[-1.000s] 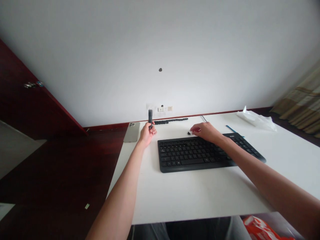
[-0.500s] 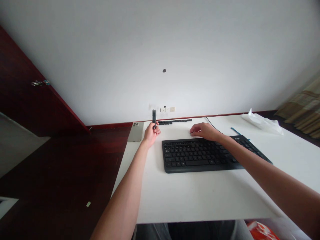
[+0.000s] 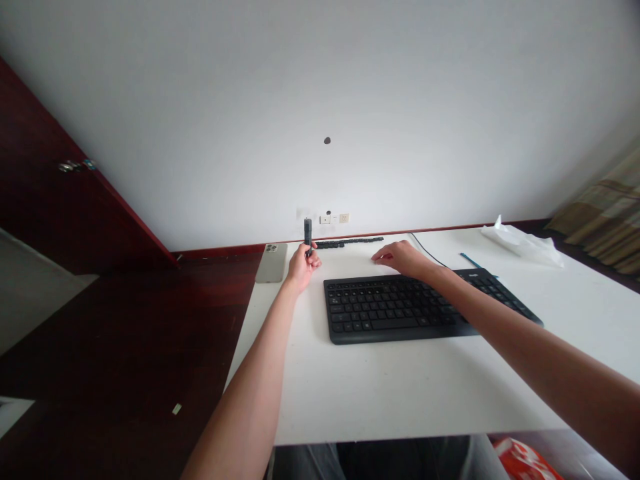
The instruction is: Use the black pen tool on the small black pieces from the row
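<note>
My left hand (image 3: 303, 265) is closed round a slim black stick-shaped tool (image 3: 308, 233) held upright above the left part of the table. Its exact kind is hard to tell. A black keyboard (image 3: 395, 324) lies in front of me. Past its far edge hovers my right hand (image 3: 400, 259), thumb and fingertips pressed together; anything between them is too small to make out. Small black keycaps (image 3: 350, 242) lie in rows at the back of the table, beyond both hands. Just left of my left hand rests a light-coloured phone (image 3: 271, 265), camera side up.
The white table (image 3: 400, 400) reaches the wall. On its right are a thin blue stick (image 3: 471, 261) and a crumpled white plastic bag (image 3: 525, 247). A dark cable (image 3: 429, 252) runs behind the keyboard. Wall sockets (image 3: 335, 219) sit above the back edge.
My right hand has moved a little left and away from me, past the keyboard's far edge. My left hand still holds the black tool upright in the same place.
</note>
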`<state>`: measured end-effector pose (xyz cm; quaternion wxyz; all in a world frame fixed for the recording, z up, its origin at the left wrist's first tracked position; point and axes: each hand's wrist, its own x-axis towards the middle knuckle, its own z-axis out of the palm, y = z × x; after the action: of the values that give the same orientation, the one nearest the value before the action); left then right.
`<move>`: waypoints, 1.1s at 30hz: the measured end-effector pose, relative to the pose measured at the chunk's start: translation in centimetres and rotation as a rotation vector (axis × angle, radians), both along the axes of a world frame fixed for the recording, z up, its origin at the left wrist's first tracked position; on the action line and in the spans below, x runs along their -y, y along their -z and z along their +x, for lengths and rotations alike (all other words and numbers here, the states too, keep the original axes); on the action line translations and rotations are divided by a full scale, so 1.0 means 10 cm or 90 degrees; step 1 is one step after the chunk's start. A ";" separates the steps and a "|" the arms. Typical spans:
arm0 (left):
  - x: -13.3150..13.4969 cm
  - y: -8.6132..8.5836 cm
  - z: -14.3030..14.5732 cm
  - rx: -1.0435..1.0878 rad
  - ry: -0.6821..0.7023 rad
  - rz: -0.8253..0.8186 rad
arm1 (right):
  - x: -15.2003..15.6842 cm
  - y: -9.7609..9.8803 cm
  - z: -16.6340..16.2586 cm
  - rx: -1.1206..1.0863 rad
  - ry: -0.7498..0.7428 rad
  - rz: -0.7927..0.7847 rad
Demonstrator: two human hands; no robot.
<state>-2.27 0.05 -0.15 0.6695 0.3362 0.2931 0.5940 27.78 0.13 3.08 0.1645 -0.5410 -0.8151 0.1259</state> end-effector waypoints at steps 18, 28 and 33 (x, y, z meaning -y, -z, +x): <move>-0.01 0.03 -0.03 0.029 0.011 -0.002 | -0.13 0.18 0.27 -0.098 0.077 0.016; -0.01 0.02 -0.03 0.032 0.012 -0.008 | 0.09 0.02 0.25 -0.019 0.006 0.007; -0.02 0.02 -0.03 0.033 0.011 -0.009 | 0.00 0.03 0.05 0.023 0.021 0.039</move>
<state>-2.53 0.21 -0.35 0.6843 0.3184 0.2768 0.5947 28.29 0.08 2.76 0.1684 -0.5511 -0.8125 0.0885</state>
